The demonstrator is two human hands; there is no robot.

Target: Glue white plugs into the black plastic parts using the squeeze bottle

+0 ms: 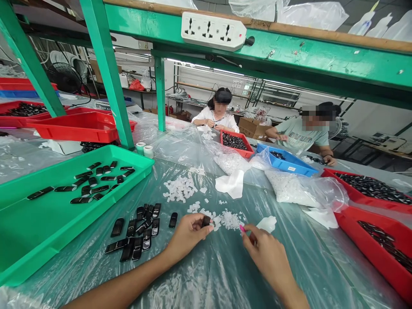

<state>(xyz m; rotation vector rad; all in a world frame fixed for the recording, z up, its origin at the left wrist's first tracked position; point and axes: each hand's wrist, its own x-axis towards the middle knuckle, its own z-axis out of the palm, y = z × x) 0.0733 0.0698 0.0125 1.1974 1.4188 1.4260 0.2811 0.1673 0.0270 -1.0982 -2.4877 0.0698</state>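
My left hand (189, 231) pinches a small black plastic casing (206, 221) between thumb and fingers. To the right, my right hand (265, 253) has its thumb and index finger together beside a pile of tiny white pieces (230, 219). Something bright pink (242, 229) shows at those fingertips; whether it is a held thing or a nail I cannot make out. Several glossy black casings (146, 238) lie loosely grouped left of my left hand. Beyond my hands is a heap of larger white pieces (180, 189).
A green tray (28, 268) with black casings stands at left. Red trays (357, 231) line the right side. Bags of white pieces (291, 189) lie farther back, near a blue tray (301, 169). Two people sit across the plastic-covered table; a green frame (119, 86) rises ahead.
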